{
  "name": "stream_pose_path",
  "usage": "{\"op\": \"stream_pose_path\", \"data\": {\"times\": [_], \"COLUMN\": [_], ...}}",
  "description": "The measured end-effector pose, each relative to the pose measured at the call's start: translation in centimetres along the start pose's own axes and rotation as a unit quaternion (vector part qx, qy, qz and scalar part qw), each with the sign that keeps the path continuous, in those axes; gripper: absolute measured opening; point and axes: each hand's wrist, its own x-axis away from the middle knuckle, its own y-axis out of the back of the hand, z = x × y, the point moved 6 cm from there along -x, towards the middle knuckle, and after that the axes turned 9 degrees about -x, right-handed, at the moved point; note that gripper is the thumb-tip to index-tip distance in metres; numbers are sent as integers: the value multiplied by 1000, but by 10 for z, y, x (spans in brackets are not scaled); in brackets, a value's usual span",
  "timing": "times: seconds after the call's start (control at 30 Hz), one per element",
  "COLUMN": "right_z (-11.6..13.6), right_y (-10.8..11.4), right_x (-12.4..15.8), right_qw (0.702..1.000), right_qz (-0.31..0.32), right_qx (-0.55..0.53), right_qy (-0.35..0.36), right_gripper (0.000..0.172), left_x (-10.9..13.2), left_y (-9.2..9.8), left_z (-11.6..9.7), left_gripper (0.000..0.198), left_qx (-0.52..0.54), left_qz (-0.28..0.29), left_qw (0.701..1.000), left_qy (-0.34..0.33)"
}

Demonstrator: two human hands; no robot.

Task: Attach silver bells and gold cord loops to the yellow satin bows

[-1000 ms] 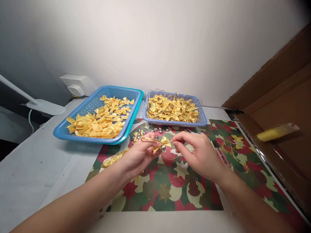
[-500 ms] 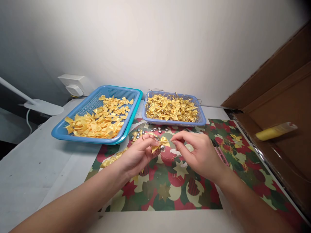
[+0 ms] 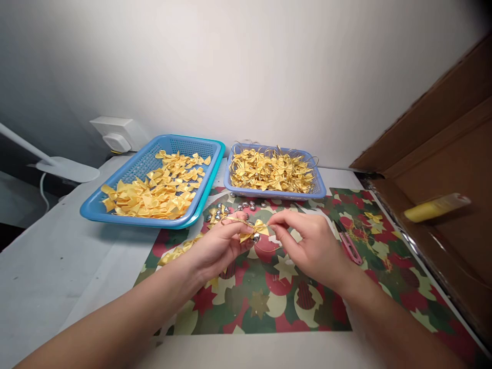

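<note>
A yellow ribbon bow (image 3: 260,227) with a small silver bell (image 3: 255,237) is pinched in the fingers of my left hand (image 3: 226,243). Gold cord (image 3: 234,219) loops over those fingers, and a thin strand hangs below the bow. My right hand (image 3: 307,238) is closed in a pinch at the bow's right side; what lies between its fingertips is too small to make out clearly, though a thin strand led there from the bow a moment earlier. Loose silver bells (image 3: 246,205) lie behind my left hand. More yellow bows (image 3: 179,251) lie beside my left wrist.
A blue basket (image 3: 89,214) of yellow bows stands at left, stacked on a teal one. Another basket (image 3: 277,194) holds bows with gold cords. Pink thread snips (image 3: 350,248) lie right of my right hand, near thread scraps (image 3: 378,256). A cardboard wall (image 3: 442,154) borders the right.
My right hand has moved slightly left, closer to the bow. My left thumb has shifted, and the cord loop lies flatter over the fingers.
</note>
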Motion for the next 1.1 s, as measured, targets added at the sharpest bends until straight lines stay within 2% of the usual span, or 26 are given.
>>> {"op": "stream_pose_path", "data": {"times": [0.27, 0.53, 0.67, 0.93, 1.1], "right_z": [-2, -5, -7, -25, -34], "right_y": [-5, -10, -10, -23, -32], "right_x": [-1, 1, 1, 6, 6], "right_qw": [998, 994, 989, 953, 927], "right_qz": [-17, -35, -37, -12, -2], "right_qx": [-46, -72, -102, -238, -313], "right_qy": [-46, -79, -105, -189, -208], "right_gripper": [15, 17, 17, 13, 14], "left_x": [-1, -2, 0, 6, 11], "left_y": [4, 1, -1, 1, 3], "left_z": [-1, -1, -4, -14, -17], "left_gripper": [24, 24, 26, 30, 31], "left_qx": [-2, 7, 15, -28, -85], "left_qz": [-15, 11, 2, -43, -38], "left_qw": [1000, 1000, 999, 992, 981], "left_qy": [-5, -21, -40, -113, -170]}}
